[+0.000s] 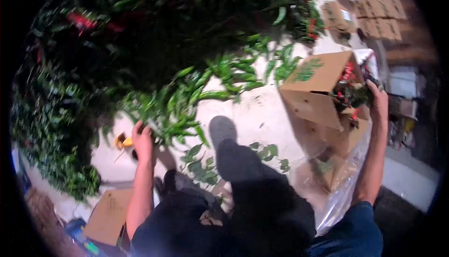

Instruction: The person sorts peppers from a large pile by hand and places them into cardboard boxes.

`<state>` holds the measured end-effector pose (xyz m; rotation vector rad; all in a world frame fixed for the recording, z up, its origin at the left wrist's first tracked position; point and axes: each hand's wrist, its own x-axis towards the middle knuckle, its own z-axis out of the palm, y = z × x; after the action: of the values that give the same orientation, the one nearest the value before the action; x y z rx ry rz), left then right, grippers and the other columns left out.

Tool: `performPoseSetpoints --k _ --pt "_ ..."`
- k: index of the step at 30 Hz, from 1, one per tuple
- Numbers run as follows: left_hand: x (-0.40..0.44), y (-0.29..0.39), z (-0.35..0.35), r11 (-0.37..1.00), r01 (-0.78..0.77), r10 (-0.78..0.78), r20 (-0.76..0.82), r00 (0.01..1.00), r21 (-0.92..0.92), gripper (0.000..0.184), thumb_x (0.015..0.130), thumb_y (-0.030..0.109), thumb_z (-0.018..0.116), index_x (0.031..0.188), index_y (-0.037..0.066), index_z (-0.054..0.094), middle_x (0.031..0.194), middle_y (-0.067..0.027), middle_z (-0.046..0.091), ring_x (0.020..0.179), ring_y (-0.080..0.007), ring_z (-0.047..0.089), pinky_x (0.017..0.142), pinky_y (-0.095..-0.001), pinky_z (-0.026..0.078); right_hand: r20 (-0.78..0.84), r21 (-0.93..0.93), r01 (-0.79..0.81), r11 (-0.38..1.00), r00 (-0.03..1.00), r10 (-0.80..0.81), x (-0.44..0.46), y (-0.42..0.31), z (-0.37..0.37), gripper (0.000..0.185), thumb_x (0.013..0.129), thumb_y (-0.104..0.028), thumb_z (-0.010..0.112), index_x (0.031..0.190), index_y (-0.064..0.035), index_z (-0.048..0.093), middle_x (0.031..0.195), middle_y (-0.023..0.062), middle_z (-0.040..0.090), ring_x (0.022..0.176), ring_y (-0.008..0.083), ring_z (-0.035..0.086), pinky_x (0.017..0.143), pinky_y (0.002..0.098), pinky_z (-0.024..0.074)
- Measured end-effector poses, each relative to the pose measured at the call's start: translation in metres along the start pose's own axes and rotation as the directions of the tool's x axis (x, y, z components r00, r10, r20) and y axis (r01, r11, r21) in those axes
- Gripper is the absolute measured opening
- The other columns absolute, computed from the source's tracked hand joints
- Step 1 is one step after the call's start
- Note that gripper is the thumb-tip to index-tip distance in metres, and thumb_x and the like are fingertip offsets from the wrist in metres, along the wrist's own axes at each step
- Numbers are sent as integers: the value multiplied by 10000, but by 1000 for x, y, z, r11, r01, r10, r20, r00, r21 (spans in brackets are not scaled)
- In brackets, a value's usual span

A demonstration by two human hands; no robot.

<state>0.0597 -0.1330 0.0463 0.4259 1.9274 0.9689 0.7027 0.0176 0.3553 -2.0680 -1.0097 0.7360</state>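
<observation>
My left hand [142,140] is low over the pale ground sheet, beside a spread of long green peppers [180,100]. Its fingers are curled, and a small yellow and dark object [123,141] shows at their left side; whether they grip it is unclear. On the right, my right hand [378,99] reaches to the open end of a cardboard box [315,89] with green print. Dark leafy stuff with red pieces [347,86] fills that opening. The right fingers are bent around something dark at the box's far side, too blurred to name.
A large heap of leafy plants [61,117] with red and green peppers covers the upper left. Clear plastic [343,187] lies by my right arm. Another carton [108,215] stands at lower left. More boxes [379,16] are at upper right. Leafy sprigs [199,166] lie near my feet.
</observation>
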Motion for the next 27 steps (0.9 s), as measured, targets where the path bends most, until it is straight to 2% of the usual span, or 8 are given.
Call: performPoseSetpoints --k 3,6,8,11,14,16,19,27 --pt "16 -5 -13 986 -108 125 -128 984 130 512 877 104 650 1339 -71 520 1288 -206 600 1156 -272 580 1005 -340 440 97 -170 -250 953 958 268 41 92 -19 365 879 -355 743 1044 -35 687 847 57 700 687 140 644 661 288 534" --pt "19 8 -23 999 -2 5 -97 995 32 563 916 94 616 1431 -47 436 1394 -217 520 1229 -267 541 1015 -345 439 -212 -727 166 666 869 -448 -12 56 30 445 894 -356 721 1116 24 658 892 120 695 817 262 647 791 384 523" --pt "46 -21 -37 993 2 6 -64 998 121 648 913 95 616 1491 -24 349 1413 -210 495 1151 -257 548 919 -349 475 -108 -670 432 603 748 -655 -35 48 67 438 903 -293 699 1158 58 633 993 144 698 908 279 649 853 386 510" --pt "27 22 -18 977 209 -211 -51 976 -44 719 897 156 644 1520 19 312 1361 -168 539 1040 -224 564 792 -365 496 323 -512 445 735 892 -315 -122 47 194 418 903 -188 657 1265 15 607 1155 150 669 987 252 647 891 359 509" --pt "25 23 -12 973 232 -232 -5 973 -7 808 871 243 681 1544 51 278 1325 -158 561 1057 -239 567 760 -384 498 818 -256 186 948 565 110 -175 85 314 790 835 -323 752 1452 29 406 1196 212 637 1061 285 631 923 380 518" --pt "20 34 -13 978 210 -209 -59 976 -3 846 842 181 679 1543 1 241 1328 -195 567 1112 -251 576 851 -342 491 815 -219 90 972 565 132 -188 110 382 866 846 -382 729 1473 69 338 1246 262 605 1119 345 617 975 401 494" --pt "50 8 -24 976 211 -214 -65 975 -55 905 826 247 718 1543 -6 228 1367 -230 535 1178 -276 556 993 -360 446 600 -193 471 861 751 -276 -170 106 452 951 829 -460 742 1453 115 314 1377 319 503 1265 388 529 1069 418 413" --pt "93 29 7 980 28 28 -280 960 196 1049 760 435 818 1488 -81 265 1427 -267 474 1305 -353 488 1106 -385 377 292 -445 11 896 947 133 -146 66 531 1186 752 -594 754 1510 93 154 1434 380 395 1316 478 443 1110 451 372"
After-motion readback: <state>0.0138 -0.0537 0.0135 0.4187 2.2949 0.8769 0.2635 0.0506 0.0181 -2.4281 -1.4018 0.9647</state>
